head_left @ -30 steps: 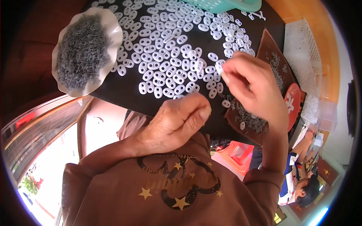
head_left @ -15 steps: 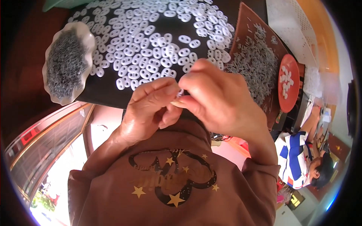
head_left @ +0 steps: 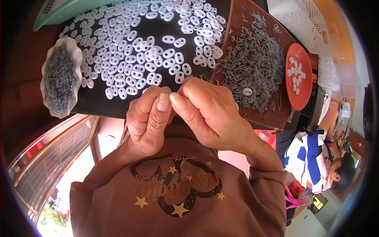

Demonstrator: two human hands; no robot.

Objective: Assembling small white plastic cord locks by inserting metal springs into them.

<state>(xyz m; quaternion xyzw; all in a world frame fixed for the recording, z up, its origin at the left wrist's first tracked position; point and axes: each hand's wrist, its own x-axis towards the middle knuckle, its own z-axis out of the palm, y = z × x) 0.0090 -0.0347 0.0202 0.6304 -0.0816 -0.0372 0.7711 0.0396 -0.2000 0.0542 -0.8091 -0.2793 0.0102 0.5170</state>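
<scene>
My left hand [head_left: 147,120] and my right hand [head_left: 211,112] meet just off the table's near edge, both closed, thumb tips and curled fingers pressed together. Whatever they pinch is hidden behind the thumbs. Just beyond them, many small white oval plastic pieces with two holes [head_left: 130,59] lie spread over the dark table. Right of my right hand, a heap of small thin grey metal pieces [head_left: 252,65] covers a brown cloth [head_left: 237,12]. One white oval piece [head_left: 247,91] rests on that heap.
At the left stands a scalloped white dish [head_left: 79,65] full of fine grey pieces. A red plate [head_left: 302,98] holds several white pieces at the right. A green tray [head_left: 59,17] and a white perforated basket [head_left: 298,23] stand farther back. Another person [head_left: 312,158] sits at the right.
The view has shifted, so the table things appear moved left. My hands have drawn closer together, thumbs side by side. The small white bit glimpsed between my fingers is now hidden.
</scene>
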